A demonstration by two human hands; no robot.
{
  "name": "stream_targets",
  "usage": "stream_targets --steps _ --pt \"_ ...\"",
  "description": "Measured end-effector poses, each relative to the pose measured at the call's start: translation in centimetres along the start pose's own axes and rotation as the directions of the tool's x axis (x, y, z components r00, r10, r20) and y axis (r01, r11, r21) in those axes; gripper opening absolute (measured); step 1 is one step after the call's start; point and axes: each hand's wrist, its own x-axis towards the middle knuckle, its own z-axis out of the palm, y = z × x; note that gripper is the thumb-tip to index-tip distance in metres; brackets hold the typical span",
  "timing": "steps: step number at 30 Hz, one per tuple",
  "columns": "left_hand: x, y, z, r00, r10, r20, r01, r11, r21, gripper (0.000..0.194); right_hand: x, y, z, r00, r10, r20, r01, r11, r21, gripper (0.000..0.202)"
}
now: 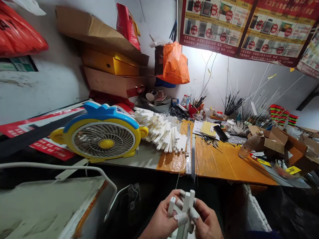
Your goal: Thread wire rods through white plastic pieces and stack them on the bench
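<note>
My left hand (161,217) is closed around several white square sticks (185,204), which look like foam. A thin dark rod (177,182) rises from the top of the leftmost stick. My right hand (208,220) presses its fingers and thumb against the right side of the same bunch. White tape or finger covers wrap some fingertips on both hands. The hands are in front of the table's near edge, and the lower ends of the sticks are cut off by the frame. Beyond them, a large pile of similar white sticks (165,132) lies on the table.
A blue and yellow fan (107,143) stands left of the pile. A metal ruler (187,156) and thin dark rods (193,157) lie on the orange tabletop (224,166). A phone (221,132), a plastic bottle (250,144) and cardboard boxes (275,142) are to the right.
</note>
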Motion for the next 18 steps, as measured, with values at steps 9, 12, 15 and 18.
stream_targets --steps 9,12,15,18 --pt "-0.1 -1.0 1.2 0.958 0.052 -0.282 -0.066 0.997 -0.041 0.042 -0.3 0.7 0.8 0.991 -0.121 -0.062 0.108 0.976 -0.188 0.062" --pt "0.0 -1.3 1.1 0.956 0.049 -0.289 -0.064 0.997 -0.042 0.046 -0.5 0.4 1.0 0.993 0.12 0.005 -0.12 0.992 0.041 0.077" --pt "0.3 -2.1 0.9 0.944 0.01 -0.33 -0.008 1.0 0.009 0.057 -0.4 0.1 1.2 0.989 0.14 0.041 -0.14 0.99 -0.002 0.079" --pt "0.6 -3.1 0.6 0.958 -0.018 -0.287 0.043 0.996 0.08 0.055 -0.2 0.1 1.4 0.997 -0.074 -0.012 0.067 0.949 -0.308 0.041"
